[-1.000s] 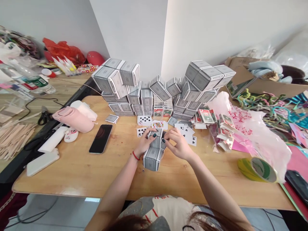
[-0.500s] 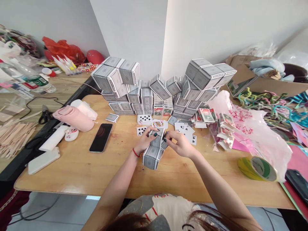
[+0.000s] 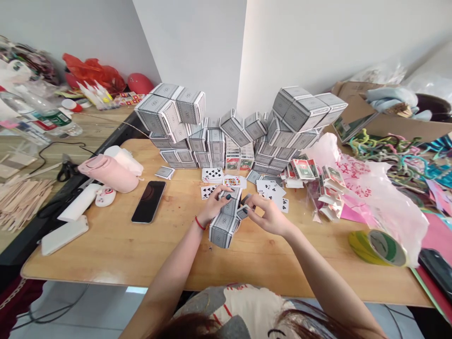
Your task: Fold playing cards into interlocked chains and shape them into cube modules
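A block made of grey-backed playing cards (image 3: 222,230) stands on the table in front of me. My left hand (image 3: 216,205) grips its upper part, thumb on the near face and fingers over the far side. On the block's right side my right hand (image 3: 264,212) pinches a grey-backed playing card (image 3: 242,212) between thumb and fingers; how the card joins the block is partly hidden. Loose face-up cards lie just beyond, a ten of spades (image 3: 212,174) to the left and several clubs (image 3: 270,187) to the right.
A large structure of card blocks (image 3: 190,146) rises along the back. To the left lie a black phone (image 3: 149,202) and a pink bottle (image 3: 108,173). Card boxes (image 3: 302,169), a plastic bag (image 3: 367,179) and a tape roll (image 3: 377,247) are at the right.
My right hand has shifted slightly right and down, and the card in it now tilts outward from the block's side. My left hand and the block stay nearly still.
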A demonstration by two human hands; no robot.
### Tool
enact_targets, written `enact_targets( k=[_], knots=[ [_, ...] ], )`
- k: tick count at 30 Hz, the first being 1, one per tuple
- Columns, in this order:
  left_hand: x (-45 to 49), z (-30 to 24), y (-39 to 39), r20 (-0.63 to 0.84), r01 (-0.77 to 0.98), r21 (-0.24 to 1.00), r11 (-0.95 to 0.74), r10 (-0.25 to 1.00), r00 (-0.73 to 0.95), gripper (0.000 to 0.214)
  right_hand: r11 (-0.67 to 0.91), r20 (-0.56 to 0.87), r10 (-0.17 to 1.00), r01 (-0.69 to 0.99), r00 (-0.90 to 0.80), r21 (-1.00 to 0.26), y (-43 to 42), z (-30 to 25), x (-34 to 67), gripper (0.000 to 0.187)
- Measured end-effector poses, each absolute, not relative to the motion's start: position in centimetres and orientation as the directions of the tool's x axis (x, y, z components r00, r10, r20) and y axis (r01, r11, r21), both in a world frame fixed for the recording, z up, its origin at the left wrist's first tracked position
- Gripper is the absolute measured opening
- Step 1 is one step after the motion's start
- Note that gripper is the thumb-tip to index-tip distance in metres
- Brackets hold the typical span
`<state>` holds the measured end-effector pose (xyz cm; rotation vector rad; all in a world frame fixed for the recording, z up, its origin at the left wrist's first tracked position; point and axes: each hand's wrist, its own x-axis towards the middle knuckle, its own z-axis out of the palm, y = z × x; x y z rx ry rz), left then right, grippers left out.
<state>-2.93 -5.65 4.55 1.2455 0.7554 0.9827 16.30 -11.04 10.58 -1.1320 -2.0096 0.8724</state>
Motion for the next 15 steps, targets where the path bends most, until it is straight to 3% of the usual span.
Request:
enact_targets(
  k=[15],
  knots=[
    [-2.9, 5.0, -5.1, 0.052, -0.108, 0.994, 0.000, 0.875, 0.481, 0.037, 0.489, 0.200, 0.830, 0.507, -0.521, -0.710, -11.0, 10.0, 15.1, 0.024]
  ],
)
